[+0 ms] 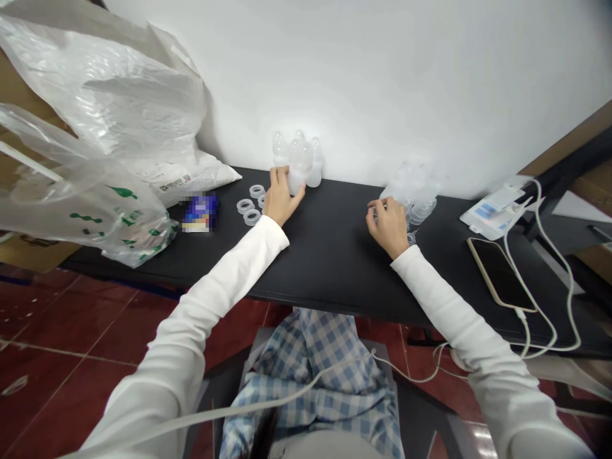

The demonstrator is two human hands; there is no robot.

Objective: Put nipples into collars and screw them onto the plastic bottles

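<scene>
Several translucent, teat-shaped plastic pieces with narrow rounded tops stand by the wall. My left hand reaches to this group, its thumb and fingers closed around the lower part of the front piece. Beside that wrist lie several clear plastic rings, some hidden behind the hand. Over on the right, my right hand has its fingers curled on a small clear plastic piece, mostly covered by them. Behind and beside it is a cluster of clear, cup-like plastic pieces, some blurred against the wall.
The black table runs along a white wall. At left are a large white plastic bag, a clear bag with green print and a blurred blue packet. A phone with white cables and a white-blue package lie right.
</scene>
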